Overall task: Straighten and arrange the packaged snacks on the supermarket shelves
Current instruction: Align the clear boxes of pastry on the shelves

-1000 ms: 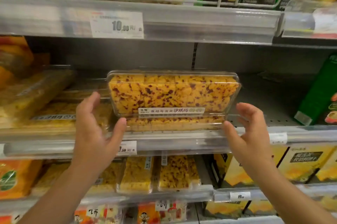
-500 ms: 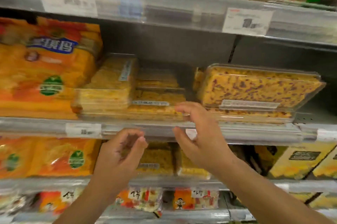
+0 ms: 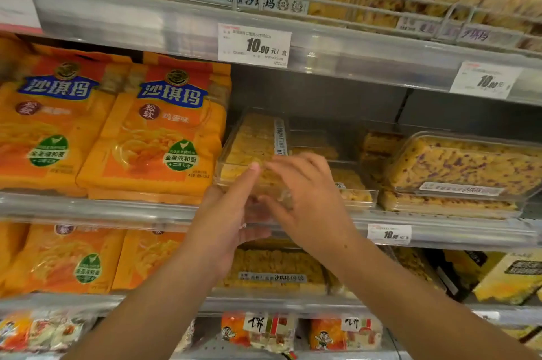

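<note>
A clear plastic box of yellow snack squares [image 3: 252, 142] leans tilted on the middle shelf, its label strip running up its right side. My left hand [image 3: 225, 224] reaches up from below, and its straight fingers touch the box's front face. The lower right corner of the box is held by my right hand [image 3: 308, 201], fingers over the front and thumb underneath. Beside it lie flat clear boxes [image 3: 352, 186] of the same snack. Further right a box of red-speckled snack [image 3: 463, 166] rests on another box.
Two orange snack bags [image 3: 158, 137] stand upright to the left of the tilted box. The shelf's clear front rail [image 3: 102, 210] runs under my hands. The shelf above carries a price tag [image 3: 254, 45] and a wire guard. Lower shelves hold more boxes and bags.
My view and both hands shifted left, away from the red-speckled box. Both hands rose from the shelf rail onto the tilted yellow box.
</note>
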Motion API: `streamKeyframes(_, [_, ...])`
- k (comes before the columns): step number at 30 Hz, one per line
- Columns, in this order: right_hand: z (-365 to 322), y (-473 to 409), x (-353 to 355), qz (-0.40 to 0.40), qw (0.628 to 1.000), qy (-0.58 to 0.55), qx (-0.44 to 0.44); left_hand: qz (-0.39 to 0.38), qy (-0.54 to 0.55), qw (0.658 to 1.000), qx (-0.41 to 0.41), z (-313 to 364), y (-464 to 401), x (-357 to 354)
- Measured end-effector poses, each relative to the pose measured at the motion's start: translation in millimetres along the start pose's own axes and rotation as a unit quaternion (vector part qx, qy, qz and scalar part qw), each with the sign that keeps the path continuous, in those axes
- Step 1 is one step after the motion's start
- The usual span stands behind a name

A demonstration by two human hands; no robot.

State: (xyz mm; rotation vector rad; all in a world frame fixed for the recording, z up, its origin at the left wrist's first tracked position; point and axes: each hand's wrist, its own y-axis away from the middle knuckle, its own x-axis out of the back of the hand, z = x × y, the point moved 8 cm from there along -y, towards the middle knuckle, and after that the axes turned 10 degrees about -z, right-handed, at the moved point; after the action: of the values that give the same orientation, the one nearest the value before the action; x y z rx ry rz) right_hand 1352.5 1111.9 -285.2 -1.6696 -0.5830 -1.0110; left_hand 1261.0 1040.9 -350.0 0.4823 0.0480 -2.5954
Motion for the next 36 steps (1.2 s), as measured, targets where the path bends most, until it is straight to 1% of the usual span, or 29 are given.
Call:
streamKeyframes(2, [-14, 6, 2, 0.012, 1.0, 0.004, 0.016, 0.015, 0.037, 0.999, -0.031, 10, 1, 4])
streamKeyframes(4, [-27, 13, 1, 0.018, 0.999, 0.003, 0.034, 0.033, 0.031, 0.997, -0.068, 20, 2, 11])
streamKeyframes(5, [-31, 17, 0, 0.01, 0.999, -0.002, 0.043, 0.038, 0.018, 0.996, -0.082, 26, 2, 14])
streamKeyframes(7, [-32, 20, -3, -0.035, 0.997, -0.032, 0.053, 0.04, -0.006, 0.994, -0.103, 36, -1, 21])
streamKeyframes(9, [-17, 14, 4, -0.075, 0.992, -0.092, 0.035, 0.05, -0.042, 0.99, -0.123, 49, -5, 33])
streamKeyframes(10, [-3, 6, 12, -0.074, 0.991, -0.113, 0.016, 0.058, -0.066, 0.987, -0.133, 57, -7, 39])
streamKeyframes(12, [35, -17, 35, -0.043, 0.991, -0.121, -0.039, 0.057, -0.117, 0.98, -0.148, 73, -11, 48])
streamKeyframes(13, [55, -30, 45, -0.041, 0.99, -0.111, -0.072, 0.045, -0.147, 0.975, -0.159, 82, -14, 51])
streamKeyframes(14, [72, -44, 53, -0.055, 0.99, -0.087, -0.096, 0.029, -0.183, 0.968, -0.17, 90, -16, 51])
streamKeyframes(16, [93, -67, 58, -0.119, 0.988, -0.006, -0.098, -0.003, -0.237, 0.953, -0.19, 104, -21, 51])
streamKeyframes(17, [99, -77, 59, -0.156, 0.984, 0.022, -0.088, -0.02, -0.245, 0.949, -0.197, 108, -24, 52])
streamKeyframes(19, [110, -92, 59, -0.221, 0.971, 0.023, -0.085, -0.054, -0.24, 0.948, -0.204, 111, -31, 52])
streamKeyframes(21, [118, -103, 57, -0.266, 0.959, 0.007, -0.097, -0.078, -0.225, 0.948, -0.213, 111, -38, 52])
streamKeyframes(22, [119, -107, 56, -0.282, 0.954, 0.022, -0.096, -0.086, -0.217, 0.947, -0.22, 111, -40, 52])
streamKeyframes(25, [119, -111, 57, -0.285, 0.952, 0.086, -0.076, -0.095, -0.192, 0.946, -0.242, 109, -47, 55])
streamKeyframes(30, [114, -95, 71, -0.254, 0.961, 0.094, -0.051, -0.042, -0.222, 0.934, -0.278, 104, -45, 61])
streamKeyframes(34, [116, -83, 71, -0.273, 0.953, 0.117, -0.059, -0.035, -0.267, 0.923, -0.276, 103, -46, 52])
streamKeyframes(36, [117, -78, 72, -0.293, 0.947, 0.115, -0.069, -0.042, -0.281, 0.923, -0.258, 97, -51, 47])
